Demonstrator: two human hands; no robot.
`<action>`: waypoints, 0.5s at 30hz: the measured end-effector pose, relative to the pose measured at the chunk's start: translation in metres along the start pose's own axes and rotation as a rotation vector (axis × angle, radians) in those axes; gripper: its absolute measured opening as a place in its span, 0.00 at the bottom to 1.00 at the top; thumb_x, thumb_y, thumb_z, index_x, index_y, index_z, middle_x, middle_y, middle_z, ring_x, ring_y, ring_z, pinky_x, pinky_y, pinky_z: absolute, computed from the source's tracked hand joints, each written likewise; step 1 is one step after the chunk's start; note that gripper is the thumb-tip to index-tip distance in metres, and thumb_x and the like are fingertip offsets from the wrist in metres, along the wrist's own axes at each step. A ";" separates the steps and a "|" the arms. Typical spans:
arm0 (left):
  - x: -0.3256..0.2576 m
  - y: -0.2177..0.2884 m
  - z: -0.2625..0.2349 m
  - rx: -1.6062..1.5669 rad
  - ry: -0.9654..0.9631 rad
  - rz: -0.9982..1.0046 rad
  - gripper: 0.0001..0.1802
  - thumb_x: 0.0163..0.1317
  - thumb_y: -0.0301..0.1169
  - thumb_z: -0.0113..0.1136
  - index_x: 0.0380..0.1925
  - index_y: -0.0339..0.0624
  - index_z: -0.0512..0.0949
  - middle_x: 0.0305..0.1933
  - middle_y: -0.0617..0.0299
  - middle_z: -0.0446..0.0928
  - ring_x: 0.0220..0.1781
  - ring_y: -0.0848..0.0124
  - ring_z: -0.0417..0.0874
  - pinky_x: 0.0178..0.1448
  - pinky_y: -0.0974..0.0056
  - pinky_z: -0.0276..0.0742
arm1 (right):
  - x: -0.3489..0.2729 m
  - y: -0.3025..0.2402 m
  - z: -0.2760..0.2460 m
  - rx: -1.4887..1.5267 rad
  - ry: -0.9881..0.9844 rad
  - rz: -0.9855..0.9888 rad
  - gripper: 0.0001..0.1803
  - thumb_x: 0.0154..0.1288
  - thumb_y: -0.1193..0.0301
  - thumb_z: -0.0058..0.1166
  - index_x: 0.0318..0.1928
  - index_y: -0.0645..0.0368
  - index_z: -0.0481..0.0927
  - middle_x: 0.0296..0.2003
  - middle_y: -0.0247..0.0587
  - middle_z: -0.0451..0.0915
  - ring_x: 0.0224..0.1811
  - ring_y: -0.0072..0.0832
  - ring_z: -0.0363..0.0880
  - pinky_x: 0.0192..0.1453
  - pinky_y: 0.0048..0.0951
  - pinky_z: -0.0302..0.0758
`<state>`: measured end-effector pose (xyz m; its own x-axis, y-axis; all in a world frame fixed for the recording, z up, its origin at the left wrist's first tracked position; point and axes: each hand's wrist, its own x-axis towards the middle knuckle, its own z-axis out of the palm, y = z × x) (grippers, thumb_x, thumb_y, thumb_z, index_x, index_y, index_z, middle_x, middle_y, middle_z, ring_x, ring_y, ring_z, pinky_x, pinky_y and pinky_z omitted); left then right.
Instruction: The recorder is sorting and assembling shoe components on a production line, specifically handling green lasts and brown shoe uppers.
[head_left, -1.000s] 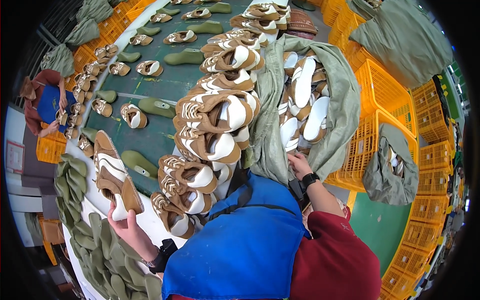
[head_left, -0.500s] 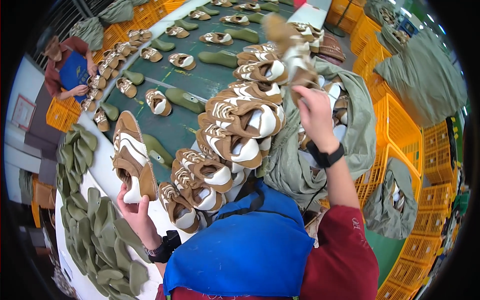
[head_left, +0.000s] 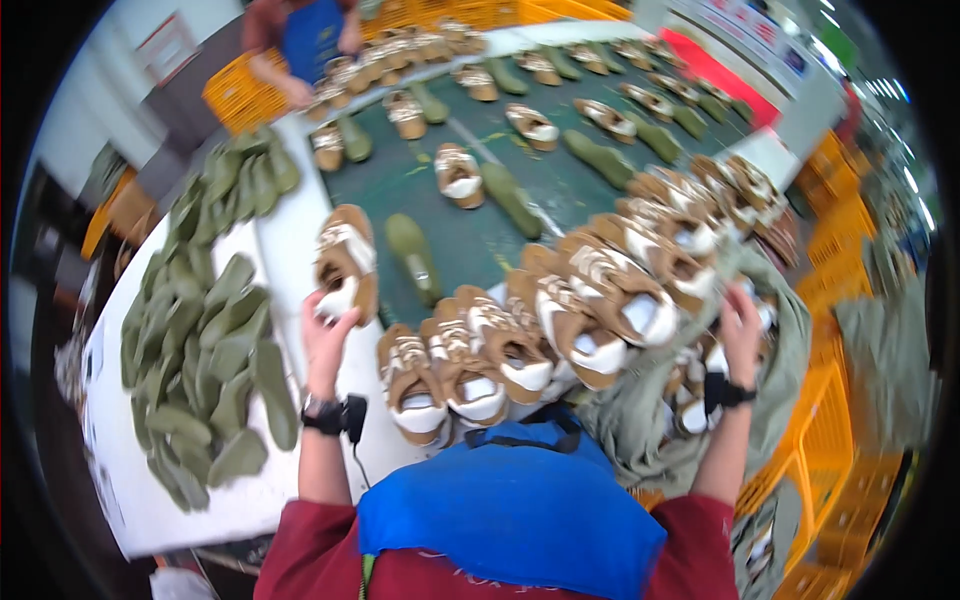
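My left hand (head_left: 328,345) is closed on the heel of a brown and white sneaker (head_left: 347,250), its toe pointing away from me, at the left side of the green belt. Over the mouth of a grey-green cloth sack (head_left: 785,350) is my right hand (head_left: 741,338), slightly blurred, its fingers loosely apart and no shoe visible in them. Inside the sack, more brown and white shoes (head_left: 692,415) show. Between my hands a row of laced sneakers (head_left: 585,340) stands packed side by side along the near edge of the table.
Green shoe lasts (head_left: 235,350) lie heaped on the white table (head_left: 285,500) at left. On the green belt (head_left: 375,190), shoes and lasts lie in pairs. Across it a person in a blue apron (head_left: 312,40) stands by more shoes. Orange crates (head_left: 815,420) line the right.
My view has swung to the right. The right hand has come down and back from the far end of the shoe row, without the blurred shoe. The left still holds its sneaker.
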<state>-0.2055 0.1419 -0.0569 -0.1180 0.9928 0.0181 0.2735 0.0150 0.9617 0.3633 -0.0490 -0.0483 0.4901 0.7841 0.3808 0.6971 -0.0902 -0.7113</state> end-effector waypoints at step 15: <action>0.156 -0.109 0.055 0.371 0.119 0.053 0.31 0.43 0.40 0.68 0.45 0.36 0.70 0.44 0.47 0.75 0.47 0.55 0.76 0.51 0.58 0.71 | -0.278 0.095 0.038 -0.314 -0.572 0.759 0.16 0.52 0.68 0.54 0.39 0.67 0.79 0.33 0.53 0.81 0.37 0.42 0.81 0.42 0.33 0.74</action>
<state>-0.2015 0.3016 -0.1740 -0.1981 0.9731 0.1175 0.6064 0.0274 0.7947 0.2735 -0.2526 -0.2441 0.5946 0.6218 -0.5097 0.4510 -0.7828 -0.4288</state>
